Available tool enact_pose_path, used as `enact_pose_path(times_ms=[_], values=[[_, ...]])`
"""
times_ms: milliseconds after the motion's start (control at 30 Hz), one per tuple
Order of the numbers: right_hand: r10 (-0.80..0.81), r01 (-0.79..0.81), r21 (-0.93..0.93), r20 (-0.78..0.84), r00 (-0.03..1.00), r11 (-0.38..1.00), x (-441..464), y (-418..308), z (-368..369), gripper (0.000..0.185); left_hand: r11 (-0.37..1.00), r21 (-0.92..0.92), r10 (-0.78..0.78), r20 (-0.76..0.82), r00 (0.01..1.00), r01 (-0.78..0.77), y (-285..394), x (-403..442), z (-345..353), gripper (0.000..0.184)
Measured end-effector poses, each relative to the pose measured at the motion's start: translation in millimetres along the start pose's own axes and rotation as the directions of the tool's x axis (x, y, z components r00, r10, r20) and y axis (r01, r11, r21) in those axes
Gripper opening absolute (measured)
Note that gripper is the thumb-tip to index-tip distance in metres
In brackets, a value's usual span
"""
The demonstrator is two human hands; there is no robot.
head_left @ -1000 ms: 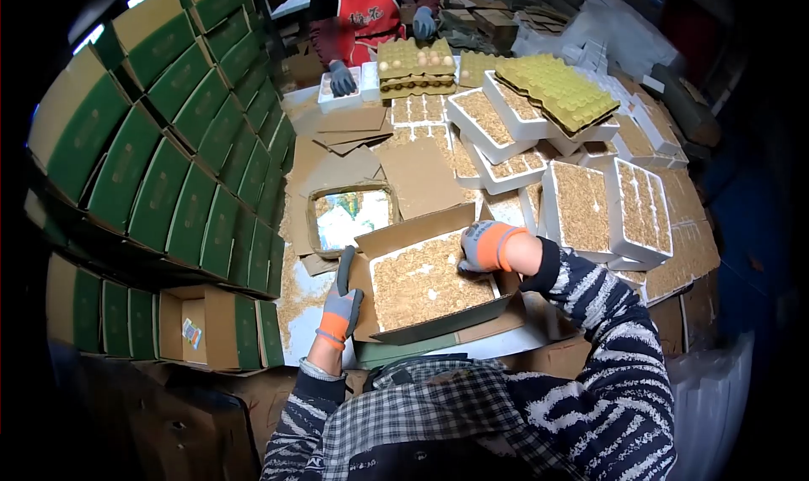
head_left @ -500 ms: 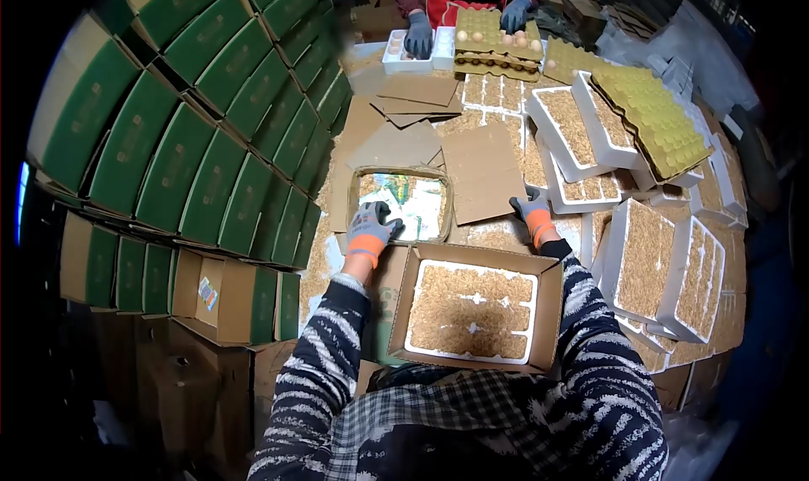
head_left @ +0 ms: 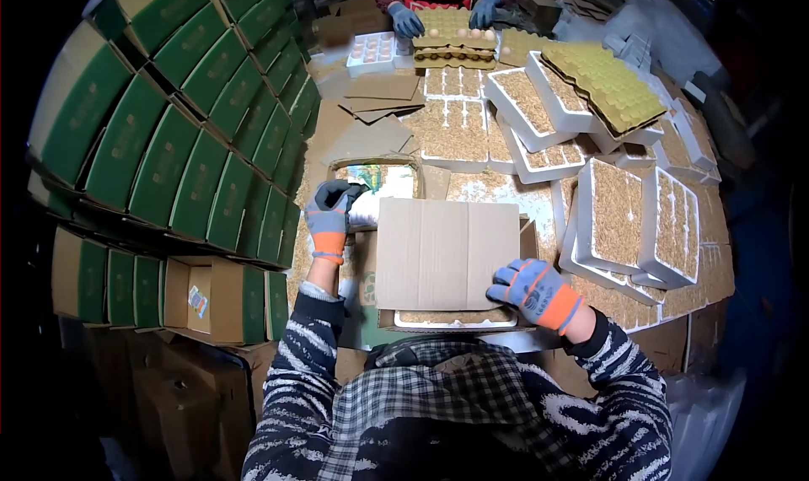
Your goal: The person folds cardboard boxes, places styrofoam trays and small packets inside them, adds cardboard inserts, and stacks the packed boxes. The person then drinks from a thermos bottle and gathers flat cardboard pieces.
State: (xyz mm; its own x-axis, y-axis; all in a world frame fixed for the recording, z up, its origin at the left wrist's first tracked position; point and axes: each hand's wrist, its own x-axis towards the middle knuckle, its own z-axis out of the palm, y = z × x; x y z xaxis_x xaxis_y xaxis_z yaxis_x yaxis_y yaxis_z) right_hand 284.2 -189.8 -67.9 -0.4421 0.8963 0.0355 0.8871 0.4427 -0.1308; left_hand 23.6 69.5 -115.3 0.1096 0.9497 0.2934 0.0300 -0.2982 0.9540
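Our right hand pinches the cardboard sheet, the carton's near edge yet uncovered; our left hand curls, hold unclear.

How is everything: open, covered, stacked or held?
Cardboard box, open, partly covered
Cardboard sheet, held over the box
Basket, open, packets inside
White egg tray, holding eggs
Egg cartons, stacked
Green boxes, stacked
Right hand, gripping the cardboard sheet
Left hand, curled, grip unclear

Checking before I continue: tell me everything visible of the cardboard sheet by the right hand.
The cardboard sheet is plain brown, roughly rectangular, with faint vertical creases. It hides most of the open box beneath, except a near strip; contact between them is unclear. The gloved right hand holds its near right corner.
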Motion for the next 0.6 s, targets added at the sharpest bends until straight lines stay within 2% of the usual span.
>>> enact_pose_path(times_ms=[33, 67, 100, 133, 167, 200, 267, 300, 333, 367, 400, 433, 467, 500, 533, 567, 600], values=[[0.035, -0.035, 0.003, 0.146, 0.989, 0.999, -3.3, -9.0, 12.7, 0.014, 0.966, 0.174, 0.172, 0.118, 0.978, -0.191, 41.3, -16.3, -0.1, 0.013], [0.066, -0.07, 0.001, 0.29, 0.955, 0.998, -5.2, -14.7, 22.8, 0.014, 0.904, 0.19, 0.334, 0.244, 0.91, -0.383, 58.4, -32.7, 1.3, 0.013], [0.071, -0.073, -0.007, 0.291, 0.954, 0.997, -6.6, -16.7, 32.5, 0.014, 0.881, 0.178, 0.335, 0.419, 0.844, -0.438, 76.0, -54.6, 5.6, 0.019], [0.08, -0.099, 0.027, 0.408, 0.909, 0.995, -7.2, -18.7, 40.2, 0.017, 0.719, 0.292, 0.321, 0.665, 0.674, -0.631, 86.8, -69.8, 10.6, 0.02], [0.082, -0.13, 0.058, 0.519, 0.851, 0.99, -10.0, -21.9, 44.5, 0.021, 0.605, 0.313, 0.195, 0.834, 0.517, -0.732, 80.9, -85.6, 19.4, 0.02], [0.086, -0.131, 0.051, 0.519, 0.85, 0.99, -13.4, -24.7, 38.6, 0.021, 0.533, 0.39, -0.047, 0.9, 0.433, -0.751, 51.7, -101.5, 23.7, 0.023], [-0.024, -0.073, 0.317, 0.291, 0.957, 0.946, -17.6, -22.0, 9.7, 0.033, 0.242, 0.277, -0.242, 0.945, 0.219, -0.93, 15.7, -112.9, 22.1, 0.032], [0.024, -0.102, 0.485, 0.165, 0.986, 0.869, -17.0, -22.8, -14.2, 0.046, 0.238, 0.278, -0.234, 0.946, 0.223, -0.931, 28.5, -110.4, 17.7, 0.032], [0.167, -0.127, 0.558, -0.021, 0.986, 0.82, -22.0, -20.1, -27.7, 0.051, 0.437, 0.287, 0.019, 0.945, 0.328, -0.852, 53.6, -107.1, 8.1, 0.034], [0.428, -0.235, 0.548, -0.256, 0.867, 0.803, -35.4, -18.1, -17.5, 0.057, 0.621, 0.226, 0.242, 0.855, 0.458, -0.751, 75.5, -103.8, -2.7, 0.037], [0.527, -0.248, 0.643, -0.285, 0.801, 0.725, -41.6, -7.2, -14.2, 0.063, 0.681, 0.262, 0.253, 0.792, 0.556, -0.684, 87.8, -98.6, -17.0, 0.052], [0.618, -0.234, 0.732, -0.31, 0.723, 0.64, -47.8, 3.6, -11.0, 0.07, 0.865, 0.239, 0.187, 0.663, 0.725, -0.442, 68.8, -96.4, -34.5, 0.053], [0.693, -0.237, 0.796, -0.289, 0.66, 0.557, -55.9, 19.6, 10.9, 0.075, 0.973, 0.157, 0.064, 0.527, 0.848, -0.171, 39.2, -96.3, -47.1, 0.055], [0.731, -0.231, 0.935, -0.041, 0.681, 0.268, -63.4, 32.3, 37.9, 0.078, 0.994, 0.037, -0.104, 0.486, 0.868, 0.099, 12.6, -99.4, -51.7, 0.055], [0.683, -0.235, 0.971, 0.205, 0.701, -0.051, -66.9, 41.4, 71.6, 0.081, 0.93, -0.095, -0.275, 0.465, 0.841, 0.356, -8.9, -104.6, -54.8, 0.056], [0.596, -0.047, 0.974, 0.173, 0.784, -0.221, -66.2, 44.1, 110.2, 0.081, 0.86, -0.093, -0.382, 0.533, 0.755, 0.501, -16.7, -119.4, -48.3, 0.063], [0.632, -0.165, 0.926, 0.355, 0.689, -0.34, -62.2, 43.6, 139.2, 0.083, 0.757, 0.201, -0.603, 0.582, 0.547, 0.621, -17.8, -122.5, -43.3, 0.076]])
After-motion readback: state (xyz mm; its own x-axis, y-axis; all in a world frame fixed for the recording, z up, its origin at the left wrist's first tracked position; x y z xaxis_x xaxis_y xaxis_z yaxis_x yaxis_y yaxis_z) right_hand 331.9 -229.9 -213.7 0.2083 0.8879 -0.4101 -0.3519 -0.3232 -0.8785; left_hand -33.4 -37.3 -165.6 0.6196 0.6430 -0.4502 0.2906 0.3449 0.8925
